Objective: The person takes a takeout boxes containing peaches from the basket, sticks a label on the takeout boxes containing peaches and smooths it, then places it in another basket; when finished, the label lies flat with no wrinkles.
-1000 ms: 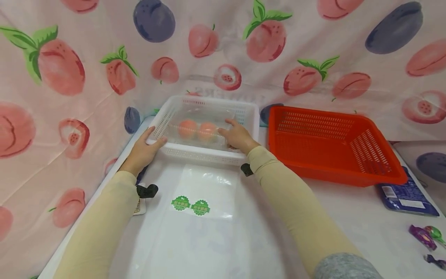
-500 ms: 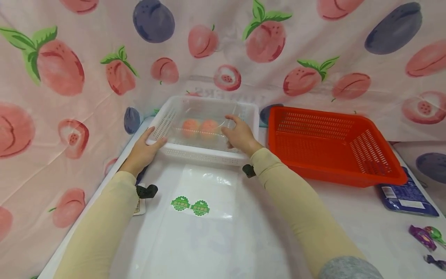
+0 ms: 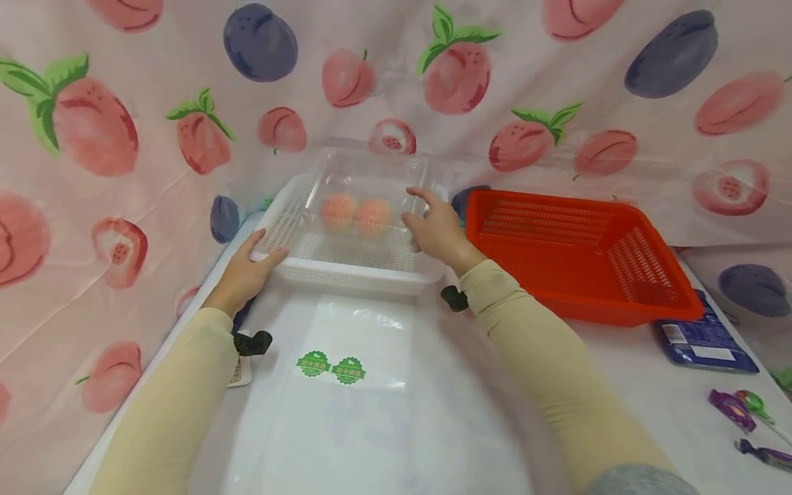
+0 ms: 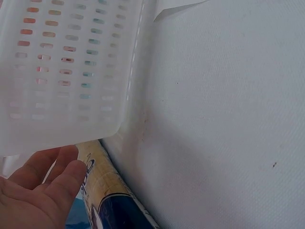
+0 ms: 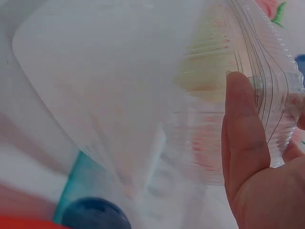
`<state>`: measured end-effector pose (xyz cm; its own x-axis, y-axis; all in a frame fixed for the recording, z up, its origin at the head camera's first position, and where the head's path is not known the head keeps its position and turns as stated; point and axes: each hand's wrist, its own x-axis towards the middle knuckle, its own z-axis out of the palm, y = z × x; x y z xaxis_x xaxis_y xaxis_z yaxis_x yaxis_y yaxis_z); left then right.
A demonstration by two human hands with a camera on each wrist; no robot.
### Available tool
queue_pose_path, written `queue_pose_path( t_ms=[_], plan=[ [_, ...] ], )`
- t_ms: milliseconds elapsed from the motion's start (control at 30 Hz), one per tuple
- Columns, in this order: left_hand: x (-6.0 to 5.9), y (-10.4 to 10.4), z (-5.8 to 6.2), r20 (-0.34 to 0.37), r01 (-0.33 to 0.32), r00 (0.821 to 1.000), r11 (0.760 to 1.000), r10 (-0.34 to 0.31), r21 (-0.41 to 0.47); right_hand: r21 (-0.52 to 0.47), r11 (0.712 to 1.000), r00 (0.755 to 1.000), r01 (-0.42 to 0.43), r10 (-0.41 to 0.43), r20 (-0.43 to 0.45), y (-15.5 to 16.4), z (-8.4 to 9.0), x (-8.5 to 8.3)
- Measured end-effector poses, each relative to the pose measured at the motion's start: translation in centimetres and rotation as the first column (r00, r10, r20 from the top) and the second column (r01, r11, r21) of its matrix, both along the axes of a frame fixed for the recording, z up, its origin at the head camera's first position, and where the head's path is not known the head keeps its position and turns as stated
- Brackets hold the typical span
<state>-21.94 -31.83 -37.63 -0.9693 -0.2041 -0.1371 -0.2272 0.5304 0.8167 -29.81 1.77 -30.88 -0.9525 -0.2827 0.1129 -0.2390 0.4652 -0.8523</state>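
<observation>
My left hand (image 3: pixel 241 271) is at the front left corner of a white plastic basket (image 3: pixel 346 269). Its thumb and fingers are spread along the rim; in the left wrist view the fingertips are right at the edge. My right hand (image 3: pixel 441 230) grips the right side of a clear plastic box (image 3: pixel 371 175) over the basket, with two round orange-pink fruits (image 3: pixel 338 211) showing in it. In the right wrist view the thumb (image 5: pixel 243 124) presses on the box's ridged side (image 5: pixel 274 100), and the other fingers are mostly hidden behind it.
A red basket (image 3: pixel 575 306) stands right of the white one. Blue packs (image 3: pixel 705 337) and several wrapped sweets (image 3: pixel 733 410) lie at the right. In front is a clear bag with green labels (image 3: pixel 348 370). A blue and tan package (image 4: pixel 112 183) lies under my left hand.
My right hand has lifted the clear box up and back, so its far edge now stands above the basket's back rim. The left hand stays at the basket corner. The head view shifted slightly.
</observation>
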Motion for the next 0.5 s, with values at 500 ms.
queue_pose_path(
  t_ms=[500],
  plan=[
    [0.5,0.4,0.3,-0.003,0.033,0.999,0.999,-0.033,0.002,-0.167,0.986,1.000,-0.008,0.006,-0.012,6.0,3.7,3.8]
  ],
)
